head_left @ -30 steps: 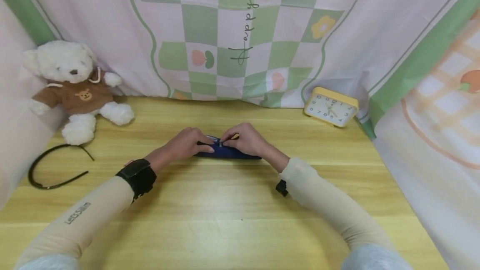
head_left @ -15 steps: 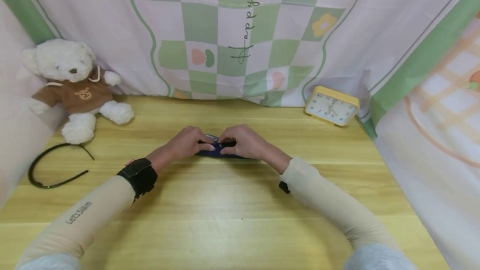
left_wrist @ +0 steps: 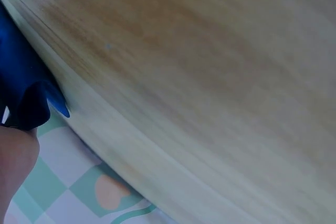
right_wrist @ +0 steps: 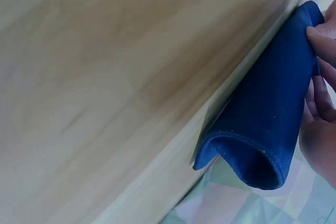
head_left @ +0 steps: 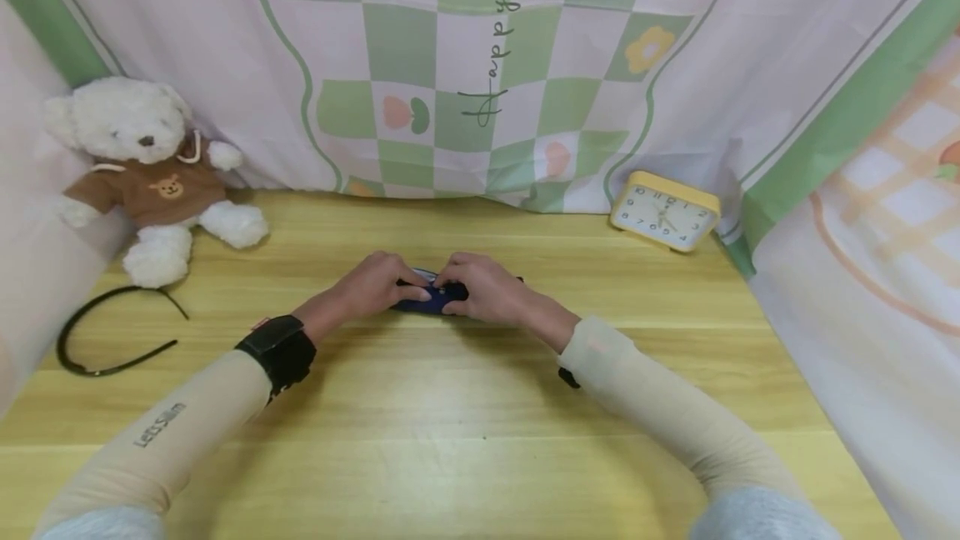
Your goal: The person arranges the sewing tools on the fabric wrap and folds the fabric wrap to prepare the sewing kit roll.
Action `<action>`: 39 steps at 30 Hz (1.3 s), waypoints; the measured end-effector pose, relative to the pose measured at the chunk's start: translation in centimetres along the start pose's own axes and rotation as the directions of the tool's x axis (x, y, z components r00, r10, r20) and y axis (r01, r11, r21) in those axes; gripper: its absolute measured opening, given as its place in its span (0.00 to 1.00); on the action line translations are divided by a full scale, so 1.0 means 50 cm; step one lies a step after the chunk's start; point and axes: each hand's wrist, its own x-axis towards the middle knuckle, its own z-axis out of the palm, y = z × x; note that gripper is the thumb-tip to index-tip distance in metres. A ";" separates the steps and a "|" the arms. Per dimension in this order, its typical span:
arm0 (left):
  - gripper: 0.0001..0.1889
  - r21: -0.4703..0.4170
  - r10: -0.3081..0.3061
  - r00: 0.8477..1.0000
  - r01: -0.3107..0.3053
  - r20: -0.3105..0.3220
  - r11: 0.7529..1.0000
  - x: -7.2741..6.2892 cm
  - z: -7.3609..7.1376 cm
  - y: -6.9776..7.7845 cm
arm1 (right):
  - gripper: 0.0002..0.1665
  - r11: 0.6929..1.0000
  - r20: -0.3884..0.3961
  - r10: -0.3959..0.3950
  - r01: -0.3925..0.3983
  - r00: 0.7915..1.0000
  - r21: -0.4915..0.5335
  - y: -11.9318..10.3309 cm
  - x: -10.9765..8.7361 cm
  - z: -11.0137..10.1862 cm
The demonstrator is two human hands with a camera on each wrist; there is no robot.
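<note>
A dark blue, soft, folded pouch-like piece (head_left: pixel 435 303) lies on the table between both hands, with a small shiny spot near its upper middle. My left hand (head_left: pixel 367 286) pinches its left part between thumb and fingers. On the other side my right hand (head_left: pixel 491 292) grips it, thumb on the front and fingers at the upper edge, covering much of the right part. In the right wrist view the blue piece (right_wrist: pixel 262 98) is rolled like a tube, its near end gaping, with the right fingers (right_wrist: pixel 328 38) on its far edge. The left wrist view shows another curled end (left_wrist: pixel 23 72).
A white teddy bear (head_left: pixel 161 190) in a brown top sits at the back left, with a black headband (head_left: pixel 112 369) in front of it. A yellow alarm clock (head_left: pixel 663 212) stands at the back right. A checked curtain (head_left: pixel 465 57) hangs behind the wooden table (head_left: pixel 465 432).
My right hand has gone from pinching near the shiny spot to gripping the blue piece with the thumb lower on its front. My left hand has stayed in place.
</note>
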 end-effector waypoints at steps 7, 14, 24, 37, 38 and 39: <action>0.15 -0.011 0.017 1.000 -0.017 -0.001 1.000 0.000 -0.001 0.000 | 0.10 0.987 -0.031 0.028 -0.023 0.999 0.156 0.014 0.004 -0.008; 0.13 0.003 0.024 1.000 -0.024 -0.003 1.000 0.002 -0.001 0.004 | 0.09 0.970 -0.136 0.086 -0.052 0.987 0.239 0.018 0.005 -0.005; 0.10 0.003 0.076 0.997 -0.076 -0.024 0.997 0.008 0.003 0.000 | 0.08 0.985 -0.214 -0.028 0.064 0.976 0.163 0.016 -0.009 -0.002; 0.10 -0.055 0.041 0.999 -0.041 -0.007 0.998 0.012 -0.007 0.007 | 0.27 0.974 -0.065 -0.167 0.154 0.984 -0.167 0.006 -0.018 -0.006; 0.10 -0.061 0.037 0.999 -0.037 -0.007 0.997 0.013 -0.007 0.007 | 0.28 0.971 -0.058 -0.169 0.156 0.984 -0.181 0.007 -0.018 -0.006; 0.10 -0.066 0.033 0.999 -0.033 -0.005 0.997 0.013 -0.007 0.007 | 0.29 0.968 -0.055 -0.178 0.164 0.983 -0.192 0.007 -0.018 -0.006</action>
